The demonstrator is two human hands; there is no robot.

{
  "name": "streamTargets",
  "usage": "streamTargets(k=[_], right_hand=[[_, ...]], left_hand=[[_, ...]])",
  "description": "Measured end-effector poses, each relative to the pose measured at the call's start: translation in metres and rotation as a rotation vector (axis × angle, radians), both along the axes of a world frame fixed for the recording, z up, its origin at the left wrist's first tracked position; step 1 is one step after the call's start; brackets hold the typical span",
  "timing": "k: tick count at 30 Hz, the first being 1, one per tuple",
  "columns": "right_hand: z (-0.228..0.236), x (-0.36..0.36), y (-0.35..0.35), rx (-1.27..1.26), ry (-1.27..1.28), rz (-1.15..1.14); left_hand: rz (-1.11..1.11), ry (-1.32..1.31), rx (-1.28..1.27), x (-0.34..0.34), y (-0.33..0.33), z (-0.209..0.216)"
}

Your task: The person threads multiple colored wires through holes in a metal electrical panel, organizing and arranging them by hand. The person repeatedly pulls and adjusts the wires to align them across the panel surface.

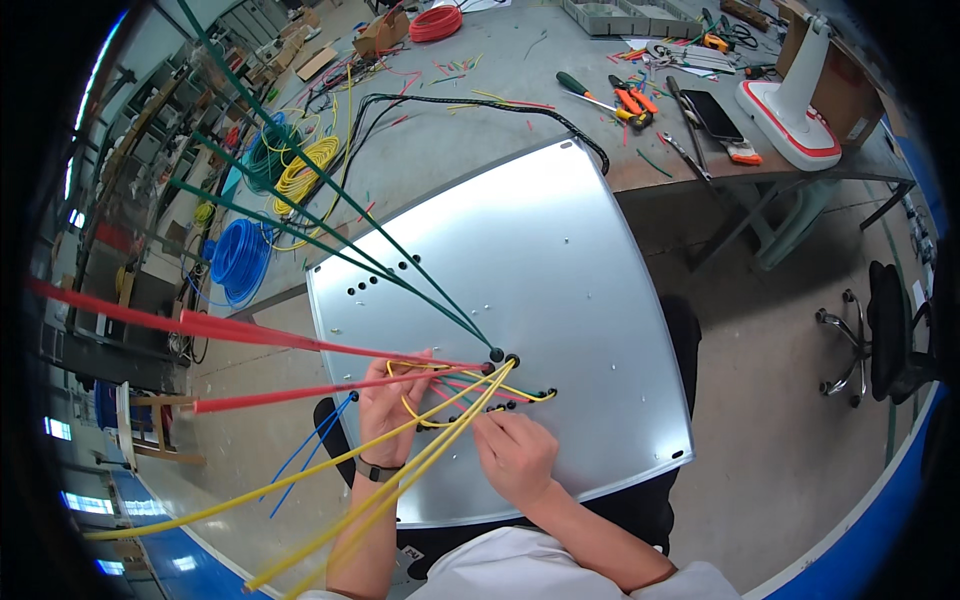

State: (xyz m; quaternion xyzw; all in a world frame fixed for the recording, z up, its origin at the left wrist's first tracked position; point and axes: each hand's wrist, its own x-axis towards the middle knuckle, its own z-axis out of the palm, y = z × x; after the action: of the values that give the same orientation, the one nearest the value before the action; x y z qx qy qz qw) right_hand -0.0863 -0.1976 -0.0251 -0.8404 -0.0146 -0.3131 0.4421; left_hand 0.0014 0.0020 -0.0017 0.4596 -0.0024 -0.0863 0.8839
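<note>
A silver metal panel (pixel 480 240) lies tilted across my lap, with black-ringed holes through it. Green wires (pixel 385 270), red wires (pixel 340 350) and yellow wires (pixel 420 455) rise from holes near its middle and stretch up toward the left. My left hand (pixel 385 400), a dark band at its wrist, is closed around a looped yellow wire (pixel 404 405) left of those holes. Just below the row of lower holes, my right hand (pixel 517 457) is closed in a pinch; crossing wires hide what its fingertips hold. Short red and green wires run between the hands.
Beyond the panel stands a grey workbench (pixel 480 75) with a blue wire coil (pixel 240 262), yellow wire coil (pixel 308 170), red coil (pixel 436 23), screwdriver (pixel 585 92), pliers (pixel 632 98), phone (pixel 713 115) and white stand (pixel 795 125). An office chair (pixel 885 335) is at right.
</note>
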Motion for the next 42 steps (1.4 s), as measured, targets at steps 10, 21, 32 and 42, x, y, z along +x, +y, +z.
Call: streamTargets(k=[10, 21, 32, 42], right_hand=[[-0.004, -0.013, 0.004, 0.147, 0.060, 0.093], [0.003, -0.008, 0.004, 0.217, 0.114, 0.103], [0.008, -0.001, 0.015, 0.178, 0.119, 0.140], [0.006, -0.002, 0.017, 0.326, 0.179, 0.146]], left_hand=[[-0.033, -0.038, 0.065, -0.004, -0.001, 0.003], [-0.042, -0.057, 0.068, -0.001, 0.003, 0.002], [-0.039, -0.036, 0.025, 0.002, 0.007, 0.000], [-0.055, -0.053, 0.042, 0.002, 0.007, 0.000]])
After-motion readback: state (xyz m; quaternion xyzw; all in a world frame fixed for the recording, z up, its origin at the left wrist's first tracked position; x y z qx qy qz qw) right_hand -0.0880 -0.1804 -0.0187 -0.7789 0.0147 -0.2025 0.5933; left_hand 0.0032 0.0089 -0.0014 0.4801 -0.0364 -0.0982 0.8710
